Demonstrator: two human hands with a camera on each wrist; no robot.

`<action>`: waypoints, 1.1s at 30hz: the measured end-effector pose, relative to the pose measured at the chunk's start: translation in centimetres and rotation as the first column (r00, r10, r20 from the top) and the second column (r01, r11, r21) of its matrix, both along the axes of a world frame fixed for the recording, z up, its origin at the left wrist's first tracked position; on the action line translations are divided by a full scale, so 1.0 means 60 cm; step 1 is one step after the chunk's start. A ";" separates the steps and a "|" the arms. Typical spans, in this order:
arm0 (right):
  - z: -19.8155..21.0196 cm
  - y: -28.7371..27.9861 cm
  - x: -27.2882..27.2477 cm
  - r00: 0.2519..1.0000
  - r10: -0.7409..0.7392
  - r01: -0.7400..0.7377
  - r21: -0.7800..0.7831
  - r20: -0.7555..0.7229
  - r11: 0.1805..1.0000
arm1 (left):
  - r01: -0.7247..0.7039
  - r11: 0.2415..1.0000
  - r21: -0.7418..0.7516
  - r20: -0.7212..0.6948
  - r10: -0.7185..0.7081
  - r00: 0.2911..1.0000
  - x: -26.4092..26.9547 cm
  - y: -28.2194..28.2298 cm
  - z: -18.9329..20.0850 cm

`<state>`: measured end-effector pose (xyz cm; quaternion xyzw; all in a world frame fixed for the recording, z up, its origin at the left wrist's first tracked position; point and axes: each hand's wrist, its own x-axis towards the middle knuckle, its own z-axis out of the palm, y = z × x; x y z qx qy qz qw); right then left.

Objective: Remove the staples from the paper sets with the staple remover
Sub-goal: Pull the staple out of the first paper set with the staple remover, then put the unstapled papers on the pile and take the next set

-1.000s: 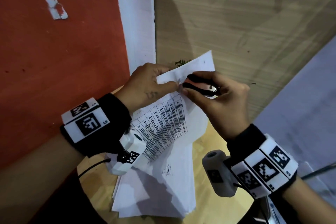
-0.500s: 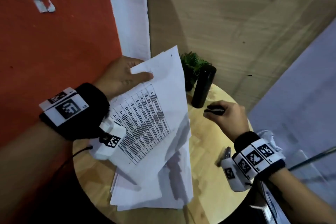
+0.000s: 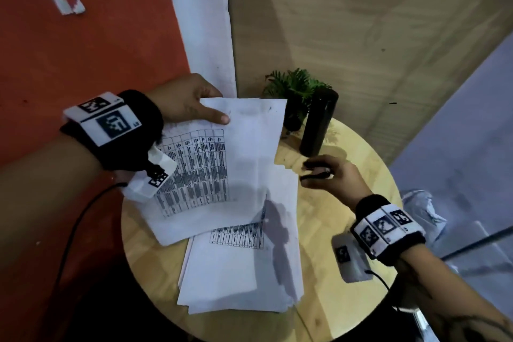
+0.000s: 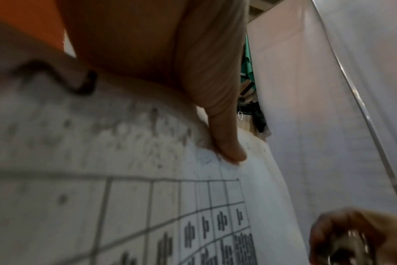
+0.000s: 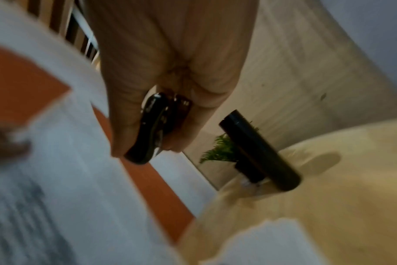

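Observation:
My left hand [image 3: 188, 103] pinches the top edge of a white paper set [image 3: 233, 158] printed with a table, thumb on its face, and holds it lifted over the table. In the left wrist view the thumb [image 4: 224, 139] presses the sheet [image 4: 147, 206]. A stack of more papers [image 3: 241, 266] lies flat on the round wooden table [image 3: 358, 164]. To the right, my right hand [image 3: 330, 175] grips the black staple remover [image 3: 316, 173] above the tabletop, apart from the paper. In the right wrist view the staple remover [image 5: 156, 123] looks squeezed together between thumb and fingers.
A black cylinder [image 3: 317, 122] stands at the table's far edge beside a small green plant [image 3: 294, 89]. An orange wall [image 3: 83, 44] and a white strip rise on the left, a wood-grain panel behind. A grey glass-like partition [image 3: 460, 164] sits to the right.
My right hand drew the staple remover away from the paper's corner, down and right over the table. My left hand swung the paper set left and lowered it toward the stack.

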<state>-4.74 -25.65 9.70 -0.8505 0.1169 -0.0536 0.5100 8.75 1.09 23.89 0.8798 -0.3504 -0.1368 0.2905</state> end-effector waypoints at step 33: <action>-0.023 0.139 0.083 0.989 0.121 0.003 0.833 -0.084 0.554 | -0.760 0.626 -0.176 -0.752 0.413 0.514 -0.053 0.126 -0.296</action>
